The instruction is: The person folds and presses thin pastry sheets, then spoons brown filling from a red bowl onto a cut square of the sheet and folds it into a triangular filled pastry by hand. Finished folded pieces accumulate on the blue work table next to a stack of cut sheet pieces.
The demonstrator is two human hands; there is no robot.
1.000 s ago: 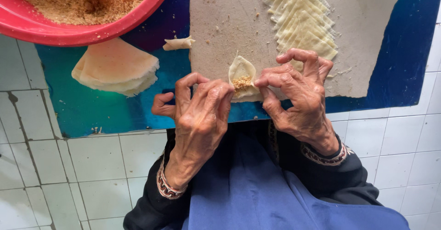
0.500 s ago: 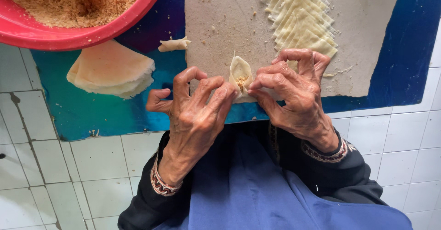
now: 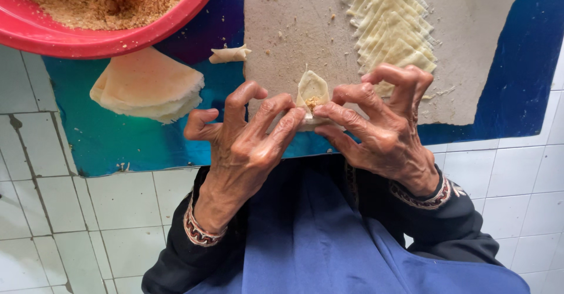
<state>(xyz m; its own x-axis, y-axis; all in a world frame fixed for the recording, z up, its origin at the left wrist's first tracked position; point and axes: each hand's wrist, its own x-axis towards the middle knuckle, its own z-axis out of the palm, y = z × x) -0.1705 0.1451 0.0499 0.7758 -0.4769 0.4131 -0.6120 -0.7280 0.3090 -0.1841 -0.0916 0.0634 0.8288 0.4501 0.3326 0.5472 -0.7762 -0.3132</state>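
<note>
A small pale dough wrapper [image 3: 312, 91] with brown crumbly filling inside is pinched between both hands, folded up into a pointed pocket. My left hand [image 3: 247, 138] grips its left side with the fingertips. My right hand [image 3: 379, 123] presses its right side with thumb and forefinger. The wrapper is held just above the near edge of a beige floured board [image 3: 294, 29].
A red bowl [image 3: 135, 35] of brown crumb filling with a spoon sits at top left. A stack of round dough sheets [image 3: 147, 85] lies on the blue mat [image 3: 117, 141]. Folded dumplings [image 3: 390, 21] line the board; one rolled piece [image 3: 229, 54] lies beside it. White tiles surround.
The wrapper has been folded narrower and more upright between the fingertips, its edges drawn closer over the filling. Both hands stay in nearly the same spot.
</note>
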